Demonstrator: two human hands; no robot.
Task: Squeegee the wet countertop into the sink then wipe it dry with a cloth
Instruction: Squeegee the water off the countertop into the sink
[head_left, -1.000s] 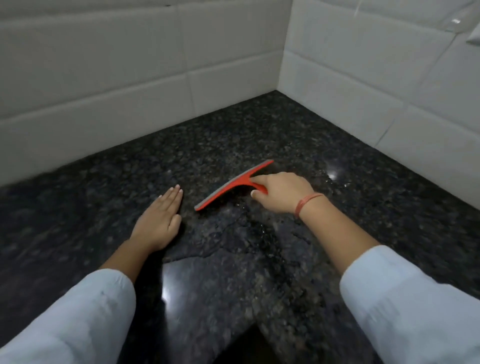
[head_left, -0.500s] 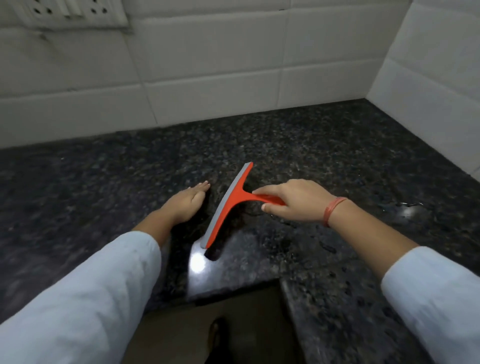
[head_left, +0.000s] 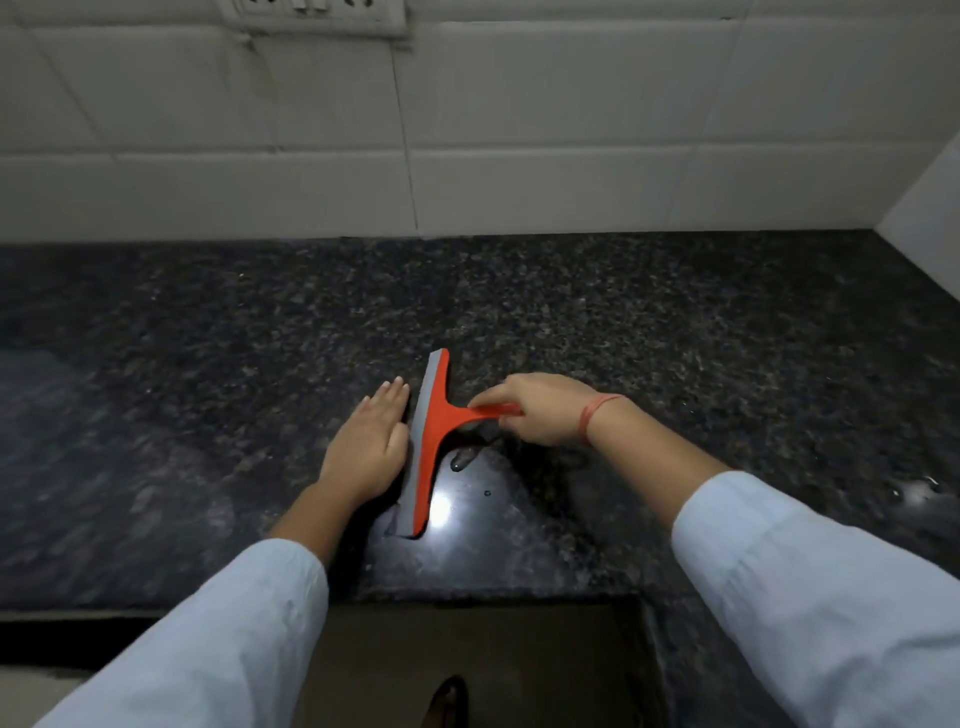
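Note:
An orange squeegee (head_left: 434, 431) with a grey rubber blade stands on the dark speckled granite countertop (head_left: 675, 338). Its blade runs from front to back and its handle points right. My right hand (head_left: 540, 410) grips that handle, fingers curled round it. My left hand (head_left: 371, 441) lies flat on the counter just left of the blade, fingers straight and pointing away from me. Water drops and a wet sheen (head_left: 467, 499) sit to the right of the blade. No sink and no cloth are in view.
A white tiled wall (head_left: 467, 130) backs the counter, with a switch plate (head_left: 311, 15) at the top. A side wall (head_left: 930, 208) closes the right corner. The counter's front edge (head_left: 467, 597) is near me; a shoe (head_left: 449, 701) shows on the floor below.
The view swung left from the corner. My right hand turned the squeegee until the blade runs front to back and dragged it left. My left hand stayed flat beside it.

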